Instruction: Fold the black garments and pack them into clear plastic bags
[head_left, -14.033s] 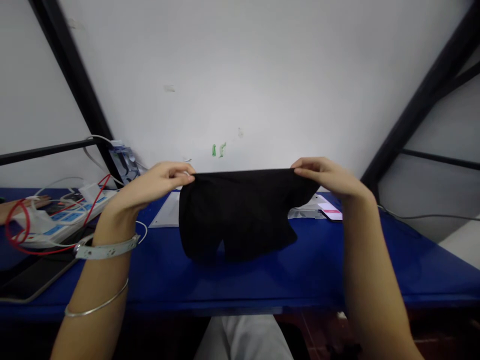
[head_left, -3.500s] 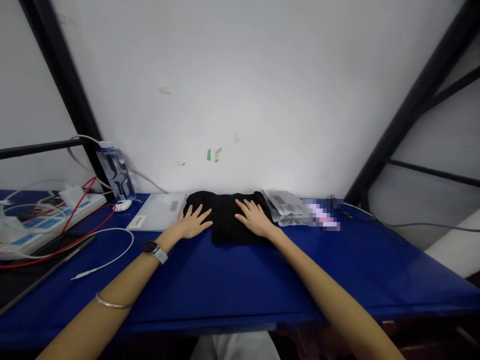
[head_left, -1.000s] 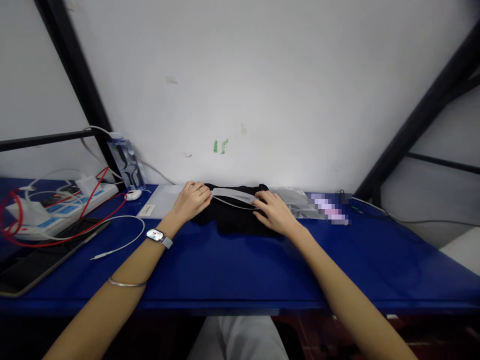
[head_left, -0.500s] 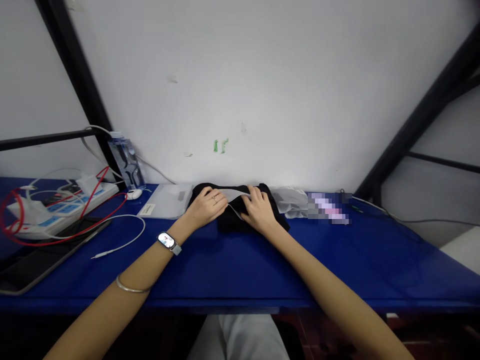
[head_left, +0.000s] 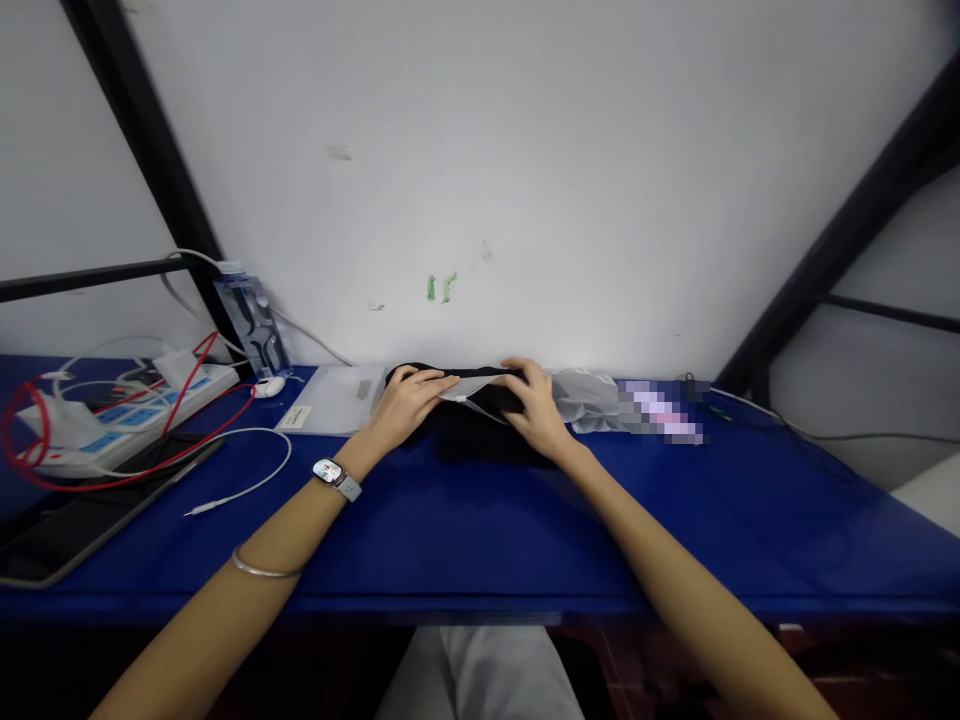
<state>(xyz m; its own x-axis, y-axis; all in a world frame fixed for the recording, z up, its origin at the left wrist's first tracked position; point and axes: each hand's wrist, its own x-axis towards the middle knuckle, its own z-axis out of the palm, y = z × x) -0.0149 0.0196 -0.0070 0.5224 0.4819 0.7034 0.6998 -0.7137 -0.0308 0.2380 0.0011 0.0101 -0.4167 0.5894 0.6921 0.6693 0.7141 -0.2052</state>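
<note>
A folded black garment (head_left: 480,438) lies on the blue table (head_left: 480,540) close to the wall. Across its top lies a clear plastic bag (head_left: 466,388). My left hand (head_left: 405,403), with a watch on the wrist, rests on the garment's left end, its fingers pinching the bag's left edge. My right hand (head_left: 536,412) is curled over the garment's right end and grips the bag's other edge. Most of the garment's far side is hidden behind both hands.
A flat clear bag with a label (head_left: 330,400) lies left of the garment and more crumpled bags (head_left: 592,398) right of it. At the far left are a power strip (head_left: 112,420) with red and white cables, a tablet (head_left: 67,530) and a packet (head_left: 251,325) leaning on the wall. Black frame struts rise on both sides.
The black garment, held up 14 s ago, now lies folded by the wall. In the last second both hands brought a clear bag over it and my right hand shifted right.
</note>
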